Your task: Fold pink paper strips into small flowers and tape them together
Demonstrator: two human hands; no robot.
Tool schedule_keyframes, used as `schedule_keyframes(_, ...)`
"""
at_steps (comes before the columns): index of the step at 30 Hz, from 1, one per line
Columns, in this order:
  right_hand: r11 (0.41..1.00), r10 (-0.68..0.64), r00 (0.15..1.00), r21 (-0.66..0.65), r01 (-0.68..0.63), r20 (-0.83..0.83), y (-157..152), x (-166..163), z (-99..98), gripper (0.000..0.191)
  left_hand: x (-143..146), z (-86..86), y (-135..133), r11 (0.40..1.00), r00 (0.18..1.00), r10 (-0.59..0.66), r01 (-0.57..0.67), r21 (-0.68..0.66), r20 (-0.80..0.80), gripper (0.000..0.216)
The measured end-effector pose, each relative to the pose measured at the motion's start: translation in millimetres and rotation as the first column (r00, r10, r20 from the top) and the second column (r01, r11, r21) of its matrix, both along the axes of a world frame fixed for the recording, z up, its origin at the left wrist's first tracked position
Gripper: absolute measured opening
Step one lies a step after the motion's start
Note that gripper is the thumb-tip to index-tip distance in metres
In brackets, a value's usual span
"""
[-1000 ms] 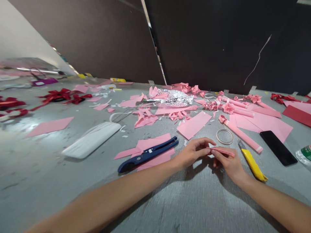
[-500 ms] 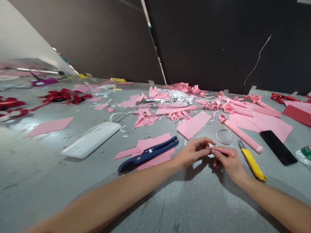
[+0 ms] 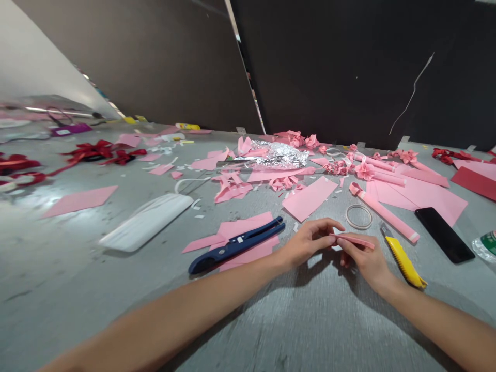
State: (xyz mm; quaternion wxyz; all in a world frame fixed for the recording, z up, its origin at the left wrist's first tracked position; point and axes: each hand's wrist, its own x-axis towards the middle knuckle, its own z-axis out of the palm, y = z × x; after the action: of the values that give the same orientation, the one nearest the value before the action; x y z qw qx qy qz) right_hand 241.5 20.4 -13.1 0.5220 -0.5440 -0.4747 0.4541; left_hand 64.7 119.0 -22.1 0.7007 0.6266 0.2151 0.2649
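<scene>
A narrow piece of folded pink paper (image 3: 354, 240) is held between my two hands, a little above the grey tabletop. My left hand (image 3: 310, 242) pinches its left end between thumb and fingertips. Along its near side, the thumb and fingers of my right hand (image 3: 364, 261) close on the paper. A small white bit (image 3: 337, 240) shows between the fingertips; what it is I cannot make out. Just beyond the right hand lies a roll of thin tape (image 3: 358, 217). Close by on the right is a yellow utility knife (image 3: 405, 262).
Navy-handled shears (image 3: 236, 246) lie on pink sheets left of my hands. A white pouch-like object (image 3: 146, 223) is farther left. Rolled pink paper tubes (image 3: 387, 214), a black phone (image 3: 444, 235) and a bottle (image 3: 486, 245) lie right. Crumpled foil (image 3: 281, 155) sits near the dark panel (image 3: 329, 67).
Both hands keep their grip on the paper in nearly the same place. A small white bit now shows between the fingertips, where it was not clear before.
</scene>
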Motion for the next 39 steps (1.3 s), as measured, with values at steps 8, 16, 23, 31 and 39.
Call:
schedule_keyframes(8,1.000,0.001,1.000,-0.001,-0.001,-0.009,-0.4,-0.5,2.2,0.047,1.0,3.5,-1.2,1.000,1.000,0.016,-0.016,0.010,-0.001,0.042)
schedule_keyframes(16,1.000,0.009,1.000,0.005,-0.009,0.006,-0.4,1.2,-1.4,0.046,0.6,3.4,-1.0,1.000,1.000,0.015,-0.015,0.009,-0.014,0.040)
schedule_keyframes(23,1.000,-0.001,1.000,-0.008,0.001,-0.016,-0.3,0.1,0.2,0.045,0.4,5.7,-1.9,1.000,1.000,0.021,-0.021,0.002,-0.008,0.041)
schedule_keyframes(31,1.000,0.002,1.000,-0.016,-0.002,0.013,0.0,1.5,-0.9,0.046,1.3,3.7,-1.9,1.000,1.000,0.022,-0.022,-0.001,0.006,0.043)
schedule_keyframes(39,1.000,0.004,1.000,-0.006,-0.004,0.007,0.4,1.1,-1.2,0.044,0.8,3.4,-2.0,0.999,0.999,0.038,-0.038,0.020,-0.005,0.040)
